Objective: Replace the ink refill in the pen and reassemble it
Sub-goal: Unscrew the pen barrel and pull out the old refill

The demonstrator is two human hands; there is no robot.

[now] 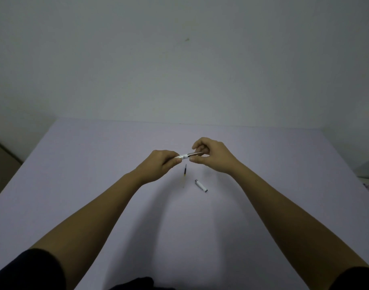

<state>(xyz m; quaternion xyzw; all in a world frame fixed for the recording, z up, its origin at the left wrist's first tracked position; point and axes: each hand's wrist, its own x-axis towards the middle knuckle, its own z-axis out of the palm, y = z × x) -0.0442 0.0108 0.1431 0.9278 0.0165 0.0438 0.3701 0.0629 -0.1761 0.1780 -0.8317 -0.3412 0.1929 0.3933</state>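
Dark sleeves [28,268] cut off by bottom edge. Thin refill [185,171] and white cap [201,185] laid on smooth table [74,164]. Pen [188,156] pinched by left hand [161,165] and right hand [213,155]; ends hidden by fingers.

You're working in dim, flat, bluish light. Soft shadows of your forearms fall on the table [74,164] toward 6 o'clock, so light comes from ahead and above. Corners darken and bend at 4 and 8 o'clock. No glare; fine detail is soft.
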